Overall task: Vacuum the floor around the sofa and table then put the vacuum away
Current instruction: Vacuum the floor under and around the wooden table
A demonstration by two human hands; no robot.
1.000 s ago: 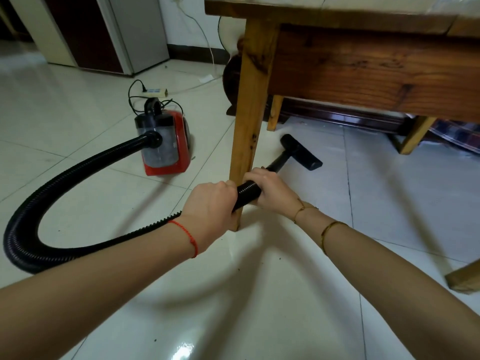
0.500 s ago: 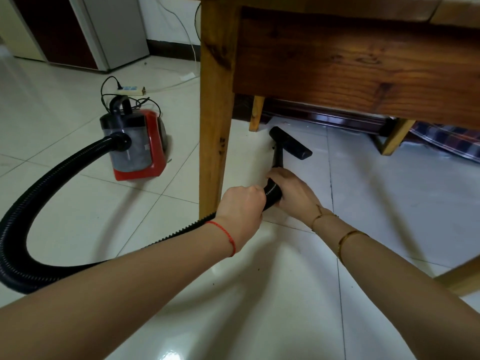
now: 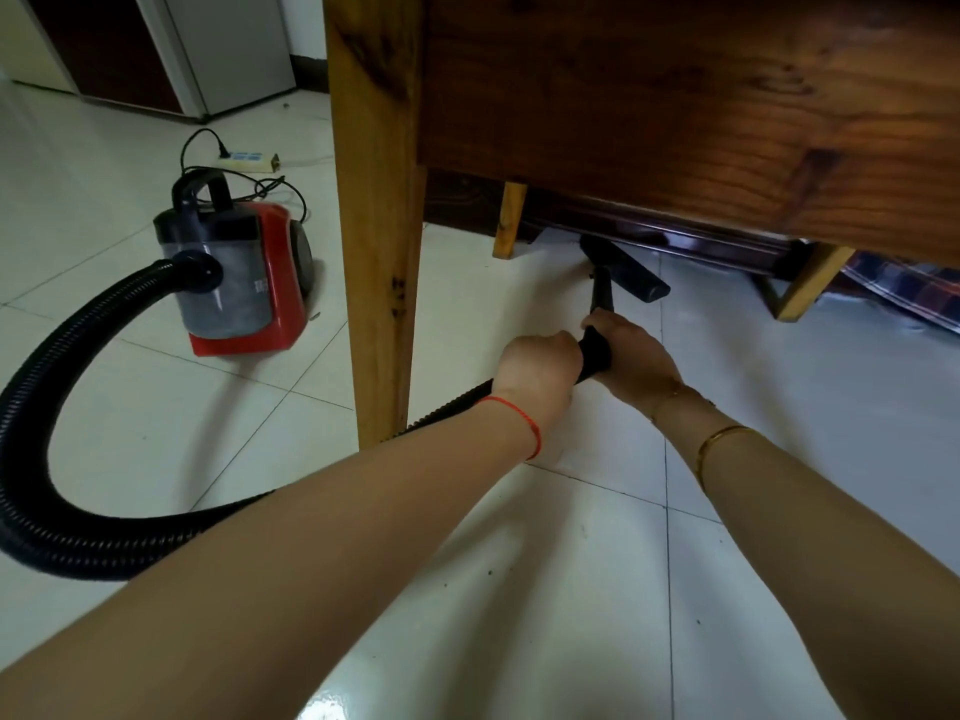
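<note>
A red and grey canister vacuum (image 3: 239,283) stands on the white tiled floor at the left. Its black ribbed hose (image 3: 57,387) loops left and forward, then passes behind the near table leg (image 3: 379,226) to my hands. My left hand (image 3: 535,368) and my right hand (image 3: 631,356) both grip the black hose end, side by side. The black floor nozzle (image 3: 623,270) lies on the tiles under the wooden table (image 3: 675,106), close to the dark base of the sofa (image 3: 649,226).
A white power strip (image 3: 248,159) with the vacuum's black cord lies behind the canister. A white door (image 3: 234,49) stands at the back left. Further table legs (image 3: 509,220) (image 3: 810,283) stand beyond. Checked fabric (image 3: 909,288) hangs at the right. Small dark specks dot the near tiles.
Both hands have pushed the hose end and nozzle further in under the table, toward the sofa base. My view has dropped lower and closer to the table leg.
</note>
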